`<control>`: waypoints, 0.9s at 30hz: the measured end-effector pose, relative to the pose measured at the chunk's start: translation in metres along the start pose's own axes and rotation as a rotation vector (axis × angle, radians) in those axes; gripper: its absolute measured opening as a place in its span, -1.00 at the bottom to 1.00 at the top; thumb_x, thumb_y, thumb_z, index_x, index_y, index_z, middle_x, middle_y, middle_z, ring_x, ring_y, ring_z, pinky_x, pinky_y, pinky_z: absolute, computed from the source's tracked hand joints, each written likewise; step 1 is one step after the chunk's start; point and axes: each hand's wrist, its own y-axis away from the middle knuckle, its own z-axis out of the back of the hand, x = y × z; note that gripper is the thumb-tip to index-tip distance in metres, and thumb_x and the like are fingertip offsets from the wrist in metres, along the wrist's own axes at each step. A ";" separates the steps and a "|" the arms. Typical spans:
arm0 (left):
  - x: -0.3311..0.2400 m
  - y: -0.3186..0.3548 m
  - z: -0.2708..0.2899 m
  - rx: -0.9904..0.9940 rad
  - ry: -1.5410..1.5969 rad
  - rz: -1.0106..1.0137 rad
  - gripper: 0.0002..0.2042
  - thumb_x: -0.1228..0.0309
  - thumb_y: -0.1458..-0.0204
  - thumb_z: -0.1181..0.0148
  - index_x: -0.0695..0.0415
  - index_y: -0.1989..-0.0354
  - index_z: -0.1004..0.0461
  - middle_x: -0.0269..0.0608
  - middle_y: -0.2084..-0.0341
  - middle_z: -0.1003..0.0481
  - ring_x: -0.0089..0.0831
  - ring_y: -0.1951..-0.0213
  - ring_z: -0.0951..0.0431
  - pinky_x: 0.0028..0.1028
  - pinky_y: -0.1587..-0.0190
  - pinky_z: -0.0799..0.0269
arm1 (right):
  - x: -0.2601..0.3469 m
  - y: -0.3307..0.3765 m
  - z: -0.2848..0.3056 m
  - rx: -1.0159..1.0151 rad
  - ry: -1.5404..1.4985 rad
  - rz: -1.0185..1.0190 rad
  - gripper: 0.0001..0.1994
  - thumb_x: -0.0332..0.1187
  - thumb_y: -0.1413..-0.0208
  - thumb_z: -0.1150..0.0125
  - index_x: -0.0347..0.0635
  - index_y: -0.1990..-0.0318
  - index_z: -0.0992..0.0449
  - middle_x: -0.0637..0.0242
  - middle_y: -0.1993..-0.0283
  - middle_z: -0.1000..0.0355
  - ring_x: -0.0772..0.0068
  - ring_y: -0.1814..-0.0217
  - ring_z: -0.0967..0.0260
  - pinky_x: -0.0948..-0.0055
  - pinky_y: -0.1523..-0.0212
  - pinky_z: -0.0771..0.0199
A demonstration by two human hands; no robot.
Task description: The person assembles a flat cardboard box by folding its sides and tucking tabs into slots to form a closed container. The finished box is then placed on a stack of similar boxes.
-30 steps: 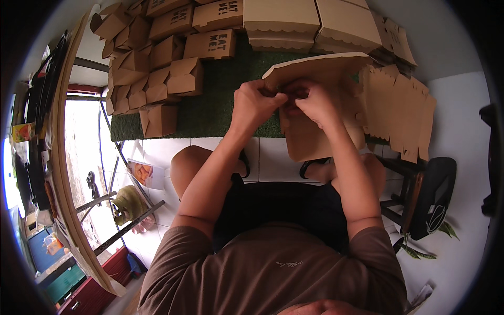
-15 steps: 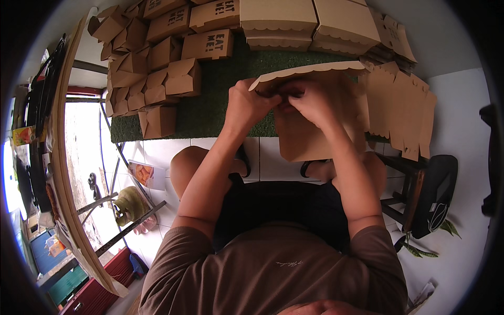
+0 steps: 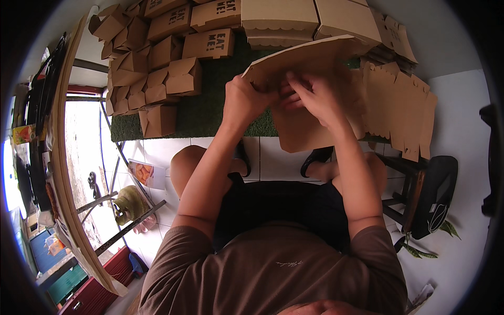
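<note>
L hand [image 3: 244, 102] pinching flap corner of part-folded cardboard [image 3: 302, 128]; R hand [image 3: 314, 98] fingers part-spread within, contact unclear (shadow). Boxes [image 3: 157, 84] on L of bench [image 3: 210, 115].

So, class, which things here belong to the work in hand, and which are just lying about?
Seemingly in the work:
large, partly folded brown cardboard sheet, gripped by the left hand, with the right hand at it
flat, notched brown cardboard sheets
small, folded brown cardboard boxes

Apparently just about:
rounded olive-green metal cylinder
black, rounded case
</note>
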 end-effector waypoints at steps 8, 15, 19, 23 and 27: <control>-0.002 -0.003 -0.001 -0.009 -0.034 0.118 -0.54 0.31 0.04 -0.65 0.33 0.01 -0.71 0.01 0.32 -0.81 -0.16 0.22 -0.89 -0.25 0.09 -0.77 | -0.003 0.000 -0.013 -0.051 -0.110 0.062 -0.47 -0.16 -0.71 -0.17 -0.32 -0.60 -0.34 -0.11 -0.22 -0.66 0.06 0.00 -0.82 0.19 -0.08 -0.90; -0.001 -0.004 -0.002 -0.078 -0.027 0.104 -0.21 0.35 0.07 -0.67 0.43 -0.35 -0.47 0.06 0.33 -0.81 -0.07 0.21 -0.90 -0.22 0.10 -0.79 | -0.007 0.000 -0.018 -0.023 -0.095 0.068 -0.42 -0.22 -0.69 -0.19 -0.28 -0.68 -0.27 -0.07 -0.19 -0.67 0.19 0.03 -0.82 0.28 -0.01 -0.87; 0.000 -0.006 -0.001 -0.080 -0.060 0.044 -0.19 0.43 0.06 -0.60 0.49 -0.39 -0.37 0.07 0.41 -0.79 0.01 0.25 -0.89 -0.20 0.09 -0.80 | -0.020 -0.005 -0.016 -0.038 -0.072 0.118 -0.44 -0.24 -0.66 -0.23 -0.33 -0.63 -0.34 -0.05 -0.13 -0.70 0.27 0.09 -0.82 0.30 0.00 -0.82; 0.003 -0.010 0.003 -0.073 -0.084 0.030 -0.19 0.44 0.06 -0.60 0.49 -0.38 -0.37 0.07 0.41 -0.79 0.05 0.25 -0.88 -0.19 0.08 -0.79 | -0.027 -0.011 -0.009 -0.043 0.231 0.111 -0.47 -0.22 -0.62 -0.27 -0.34 -0.56 -0.43 0.00 -0.20 -0.71 0.23 -0.09 -0.79 0.26 -0.15 -0.74; 0.005 -0.015 0.005 -0.108 -0.082 -0.035 -0.24 0.39 0.03 -0.68 0.41 -0.33 -0.41 0.11 0.35 -0.79 0.05 0.22 -0.88 -0.18 0.13 -0.78 | -0.033 -0.004 -0.019 0.047 0.406 0.262 -0.58 -0.25 -0.62 -0.30 -0.31 -0.44 -0.52 0.16 -0.22 -0.70 0.31 -0.17 -0.72 0.25 -0.23 -0.70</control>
